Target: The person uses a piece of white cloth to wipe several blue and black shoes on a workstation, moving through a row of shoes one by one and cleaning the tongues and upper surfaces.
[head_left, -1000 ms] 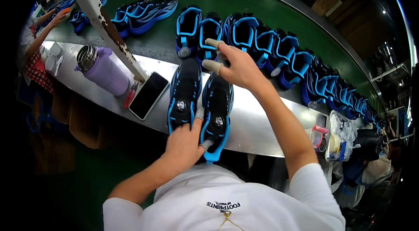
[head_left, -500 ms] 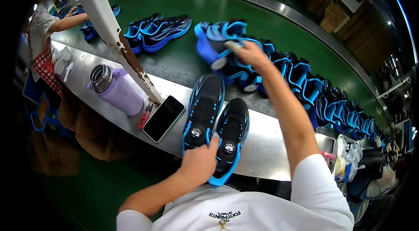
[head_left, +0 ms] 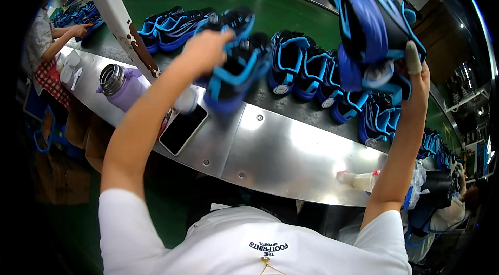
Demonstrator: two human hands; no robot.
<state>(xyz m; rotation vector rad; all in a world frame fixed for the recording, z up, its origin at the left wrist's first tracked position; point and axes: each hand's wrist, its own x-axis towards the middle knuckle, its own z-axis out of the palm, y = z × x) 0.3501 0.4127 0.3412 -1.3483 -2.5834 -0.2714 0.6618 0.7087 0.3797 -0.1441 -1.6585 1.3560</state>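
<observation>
My left hand (head_left: pixel 205 51), smeared by motion, is at a pair of black and blue sneakers (head_left: pixel 236 75) over the belt, its fingers closed at the upper edge. These shoes are blurred too. High on the right, my right hand (head_left: pixel 417 70) grips another pair of sneakers (head_left: pixel 364 20), soles partly showing, with a pale cover on one finger. Between the hands a row of similar sneakers (head_left: pixel 287 62) stands on the belt, heels toward me. Another pair of sneakers (head_left: pixel 179 28) sits beyond my left hand.
A steel ledge (head_left: pixel 291 155) runs along the near side. On it are a black phone (head_left: pixel 184 128), an open lilac bottle (head_left: pixel 122 88) and a pale bottle-like thing (head_left: pixel 361 180). A chipped white post (head_left: pixel 119 20) rises at left, with a co-worker (head_left: pixel 49 62) past it.
The sneakers in front of me have left the ledge, and my left hand has moved up and left to the belt. My right hand has lifted a pair off the row, rightward.
</observation>
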